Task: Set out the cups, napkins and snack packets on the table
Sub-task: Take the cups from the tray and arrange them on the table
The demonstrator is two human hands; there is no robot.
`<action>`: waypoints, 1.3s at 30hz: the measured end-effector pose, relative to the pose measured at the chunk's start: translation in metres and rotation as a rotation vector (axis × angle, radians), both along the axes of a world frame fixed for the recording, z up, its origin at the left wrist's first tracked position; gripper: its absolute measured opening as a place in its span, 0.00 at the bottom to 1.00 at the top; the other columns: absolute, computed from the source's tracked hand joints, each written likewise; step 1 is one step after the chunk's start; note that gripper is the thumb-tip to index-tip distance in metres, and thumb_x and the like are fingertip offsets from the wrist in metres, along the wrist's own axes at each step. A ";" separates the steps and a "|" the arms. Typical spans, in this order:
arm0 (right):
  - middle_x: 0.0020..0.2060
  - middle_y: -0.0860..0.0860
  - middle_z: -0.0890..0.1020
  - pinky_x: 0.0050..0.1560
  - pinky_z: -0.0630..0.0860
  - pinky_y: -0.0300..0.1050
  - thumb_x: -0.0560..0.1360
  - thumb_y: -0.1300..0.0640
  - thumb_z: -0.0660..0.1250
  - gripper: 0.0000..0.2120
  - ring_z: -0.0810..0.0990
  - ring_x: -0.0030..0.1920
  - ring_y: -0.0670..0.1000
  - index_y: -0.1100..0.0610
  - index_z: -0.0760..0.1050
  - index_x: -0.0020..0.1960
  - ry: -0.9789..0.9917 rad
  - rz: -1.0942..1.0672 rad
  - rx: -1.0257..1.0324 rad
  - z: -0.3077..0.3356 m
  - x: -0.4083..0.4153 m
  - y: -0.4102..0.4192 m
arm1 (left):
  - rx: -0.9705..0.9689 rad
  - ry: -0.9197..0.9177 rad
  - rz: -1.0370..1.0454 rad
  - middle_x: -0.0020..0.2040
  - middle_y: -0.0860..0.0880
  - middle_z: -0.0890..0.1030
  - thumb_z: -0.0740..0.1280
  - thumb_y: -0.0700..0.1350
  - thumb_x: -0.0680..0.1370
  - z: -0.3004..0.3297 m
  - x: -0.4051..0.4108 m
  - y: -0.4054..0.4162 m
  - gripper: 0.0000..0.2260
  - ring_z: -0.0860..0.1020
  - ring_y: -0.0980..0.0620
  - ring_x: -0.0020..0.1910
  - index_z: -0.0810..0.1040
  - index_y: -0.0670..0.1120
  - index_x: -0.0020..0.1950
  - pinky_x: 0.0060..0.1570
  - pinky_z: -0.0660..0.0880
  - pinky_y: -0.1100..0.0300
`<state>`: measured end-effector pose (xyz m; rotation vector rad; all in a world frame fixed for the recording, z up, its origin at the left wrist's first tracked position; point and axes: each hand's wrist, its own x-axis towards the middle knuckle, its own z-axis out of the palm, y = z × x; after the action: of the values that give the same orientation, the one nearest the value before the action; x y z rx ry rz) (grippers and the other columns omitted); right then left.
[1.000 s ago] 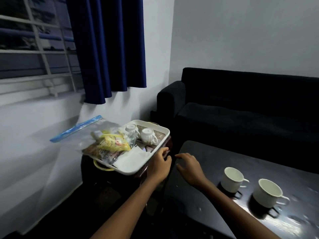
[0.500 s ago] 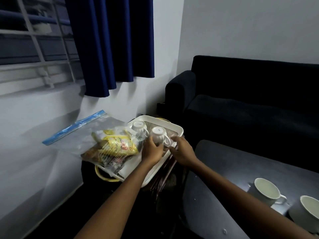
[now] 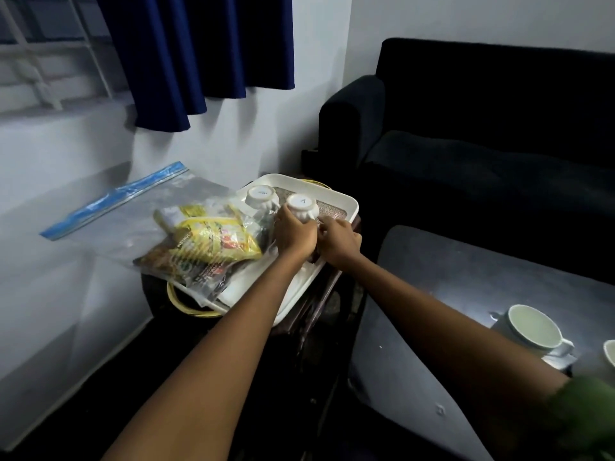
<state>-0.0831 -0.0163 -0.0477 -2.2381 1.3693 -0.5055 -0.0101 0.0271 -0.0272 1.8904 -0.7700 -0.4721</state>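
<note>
White cups are partly set out: one upright cup [image 3: 534, 327] is placed on the table [image 3: 432, 311]. Two upturned cups remain on the tray [image 3: 346, 202]; the nearer upturned cup [image 3: 301, 207] is grasped by the left hand [image 3: 296, 232], and apparently the right hand [image 3: 337, 241] too. The snack bag [image 3: 199, 241] is untouched there.

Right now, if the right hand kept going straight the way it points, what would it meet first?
The right hand points up and left at the nearer upturned cup on the tray, which the left hand grips. It would probably meet that cup first; whether it already touches is unclear.
</note>
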 end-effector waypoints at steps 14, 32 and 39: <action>0.46 0.59 0.83 0.41 0.63 0.45 0.73 0.61 0.60 0.05 0.79 0.51 0.62 0.55 0.71 0.39 -0.079 -0.062 -0.111 0.025 -0.015 0.029 | -0.010 0.141 0.036 0.68 0.40 0.72 0.65 0.43 0.76 0.024 -0.024 0.022 0.24 0.70 0.41 0.67 0.67 0.42 0.71 0.65 0.69 0.49; 0.46 0.54 0.85 0.44 0.74 0.46 0.76 0.63 0.59 0.12 0.81 0.48 0.54 0.56 0.79 0.54 -0.444 -0.183 -0.199 0.069 -0.143 0.114 | -0.313 0.479 -0.021 0.50 0.46 0.81 0.63 0.41 0.77 0.069 -0.118 0.109 0.07 0.79 0.44 0.54 0.80 0.47 0.47 0.56 0.78 0.51; 0.52 0.56 0.84 0.50 0.73 0.47 0.77 0.63 0.61 0.12 0.80 0.54 0.56 0.58 0.79 0.58 -0.472 -0.243 -0.262 0.074 -0.203 0.140 | -0.324 0.665 -0.087 0.49 0.41 0.80 0.61 0.37 0.76 0.072 -0.167 0.128 0.08 0.79 0.44 0.51 0.76 0.46 0.40 0.49 0.77 0.54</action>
<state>-0.2858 0.1238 0.0259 -1.9640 1.3792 -1.2715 -0.1772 0.1553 0.0447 1.2814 -0.4442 -0.9111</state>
